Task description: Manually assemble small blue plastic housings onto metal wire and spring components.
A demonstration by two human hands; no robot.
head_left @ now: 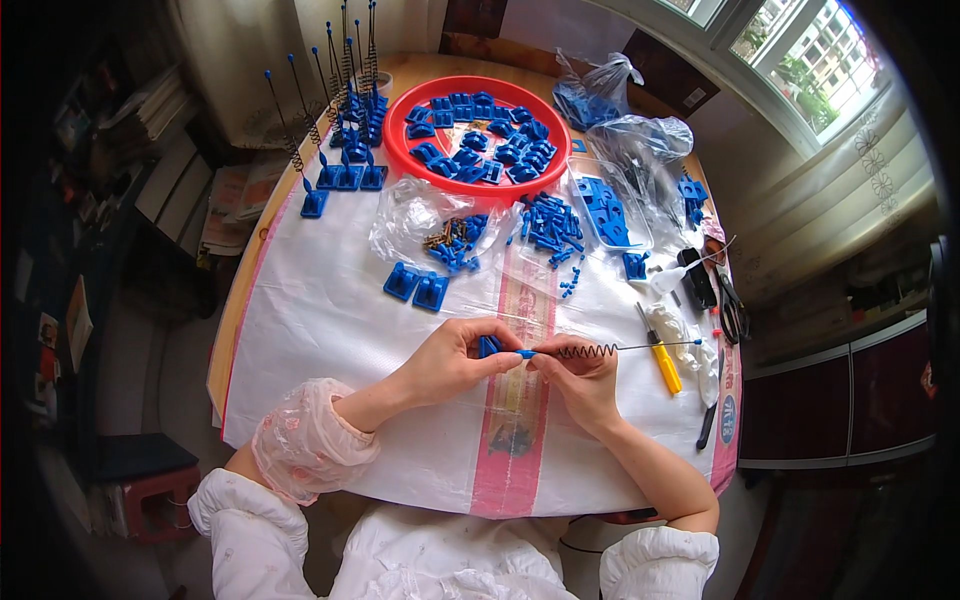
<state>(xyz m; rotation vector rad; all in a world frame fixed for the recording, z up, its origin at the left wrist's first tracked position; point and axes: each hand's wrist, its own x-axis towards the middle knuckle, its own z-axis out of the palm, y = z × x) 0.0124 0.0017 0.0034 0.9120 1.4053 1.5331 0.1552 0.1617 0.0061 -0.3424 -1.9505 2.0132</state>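
Observation:
Near the table's front, my left hand [452, 360] pinches a blue plastic base [488, 346], which its fingers partly cover. My right hand [584, 384] grips the blue end piece [525, 354] of a black coil spring [592, 351]. From the spring a thin straight wire runs out to the right, tipped with a small blue bead [698, 342]. The two blue parts meet between my fingertips; whether they are joined I cannot tell. Just beyond my left hand lie two loose blue bases [431, 291].
A red round tray [394, 140] holds several blue bases. Finished-looking spring pieces [345, 176] stand upright at the far left. Loose blue pegs [552, 226], brass screws [440, 240], a clear box [612, 212], a yellow-handled screwdriver [664, 366] and black scissors [734, 310] lie around.

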